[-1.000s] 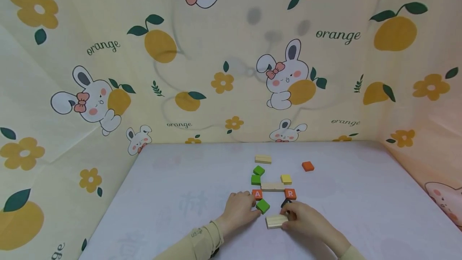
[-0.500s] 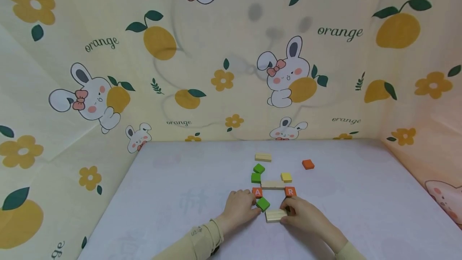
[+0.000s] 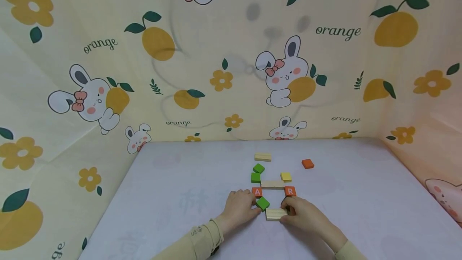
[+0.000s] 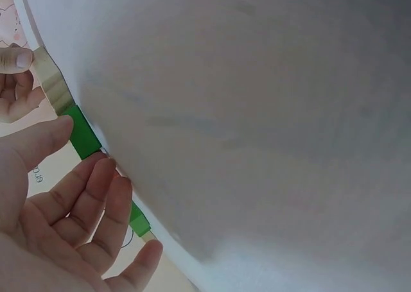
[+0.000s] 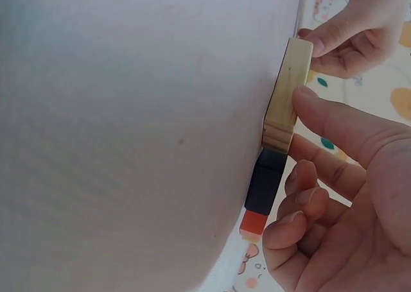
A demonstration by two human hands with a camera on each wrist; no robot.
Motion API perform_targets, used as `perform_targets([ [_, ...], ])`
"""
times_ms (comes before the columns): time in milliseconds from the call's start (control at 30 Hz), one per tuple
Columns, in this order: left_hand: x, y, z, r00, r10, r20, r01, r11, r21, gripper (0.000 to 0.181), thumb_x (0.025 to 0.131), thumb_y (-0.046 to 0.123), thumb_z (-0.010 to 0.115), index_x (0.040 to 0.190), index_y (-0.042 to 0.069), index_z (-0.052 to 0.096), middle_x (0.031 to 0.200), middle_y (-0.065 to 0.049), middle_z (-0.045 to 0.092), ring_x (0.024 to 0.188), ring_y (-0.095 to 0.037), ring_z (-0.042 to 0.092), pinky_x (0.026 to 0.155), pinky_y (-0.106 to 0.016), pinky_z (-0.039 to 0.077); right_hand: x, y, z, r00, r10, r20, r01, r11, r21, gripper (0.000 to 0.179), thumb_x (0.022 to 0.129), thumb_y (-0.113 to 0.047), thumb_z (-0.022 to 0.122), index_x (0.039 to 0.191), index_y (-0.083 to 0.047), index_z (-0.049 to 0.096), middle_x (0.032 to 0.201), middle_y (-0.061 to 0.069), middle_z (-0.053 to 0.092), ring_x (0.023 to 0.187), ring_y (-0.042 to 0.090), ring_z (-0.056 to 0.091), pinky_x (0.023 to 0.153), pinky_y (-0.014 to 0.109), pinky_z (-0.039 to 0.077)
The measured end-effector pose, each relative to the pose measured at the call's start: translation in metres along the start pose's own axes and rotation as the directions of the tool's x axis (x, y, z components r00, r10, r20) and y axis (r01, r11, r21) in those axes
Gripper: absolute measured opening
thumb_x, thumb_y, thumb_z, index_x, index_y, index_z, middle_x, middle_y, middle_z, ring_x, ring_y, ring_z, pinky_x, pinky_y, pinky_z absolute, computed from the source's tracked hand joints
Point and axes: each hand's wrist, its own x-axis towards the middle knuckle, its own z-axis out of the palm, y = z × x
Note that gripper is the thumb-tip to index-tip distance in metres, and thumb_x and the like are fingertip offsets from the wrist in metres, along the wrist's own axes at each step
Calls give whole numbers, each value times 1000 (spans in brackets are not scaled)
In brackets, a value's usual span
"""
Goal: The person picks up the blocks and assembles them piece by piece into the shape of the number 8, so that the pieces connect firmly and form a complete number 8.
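Note:
My left hand (image 3: pixel 239 208) rests on the table at the left of a green block (image 3: pixel 263 204). In the left wrist view, its thumb and index finger sit at two ends of that green block (image 4: pixel 83 135). A pale wooden plank (image 3: pixel 276 214) lies just right of and nearer than the green block. My right hand (image 3: pixel 306 216) grips the plank's right end between thumb and fingers. A black block (image 5: pixel 266 180) stands against the plank in the right wrist view, hidden by my fingers from above. Red blocks lettered A (image 3: pixel 257 192) and R (image 3: pixel 290 191) lie just beyond.
Another wooden plank (image 3: pixel 272 185) bridges the space behind the A and R blocks. Farther back are two green blocks (image 3: pixel 255 177), a yellow block (image 3: pixel 286 177), a plank (image 3: pixel 262 157) and an orange block (image 3: pixel 308 163). A printed cloth wall (image 3: pixel 202 127) borders the white table (image 3: pixel 180 228).
The right hand has pushed the near plank slightly away from me, closer to the green block. The black block, partly visible before, is now covered by that hand. My left hand stays put.

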Motion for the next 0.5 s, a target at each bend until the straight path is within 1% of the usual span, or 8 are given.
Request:
perform_targets([
  [100, 0, 0, 0, 1000, -2, 3, 2, 1000, 5, 24, 76, 40, 71, 74, 17, 66, 66, 8, 57, 60, -8, 49, 61, -27, 38, 0, -1, 0, 1000, 10, 4, -10, 1000, -1, 24, 75, -25, 76, 92, -15, 63, 68, -6, 47, 60, 5, 40, 53, 21, 31],
  [300, 0, 0, 0, 1000, -4, 4, 4, 1000, 0, 23, 76, 40, 71, 75, 17, 68, 68, 7, 59, 61, -8, 50, 60, -27, 37, 1, 1, 0, 1000, 6, 14, -6, 1000, 8, 24, 75, -24, 75, 92, -13, 63, 67, -6, 48, 59, 6, 40, 52, 21, 31],
  [500, -1, 1, -2, 1000, -13, 14, 14, 1000, -4, 24, 76, 41, 71, 77, 17, 69, 69, 7, 60, 61, -8, 51, 61, -27, 38, 1, 1, 0, 999, 32, 23, -32, 999, 20, 23, 75, -25, 75, 93, -15, 63, 67, -5, 49, 59, 7, 41, 52, 21, 32],
])
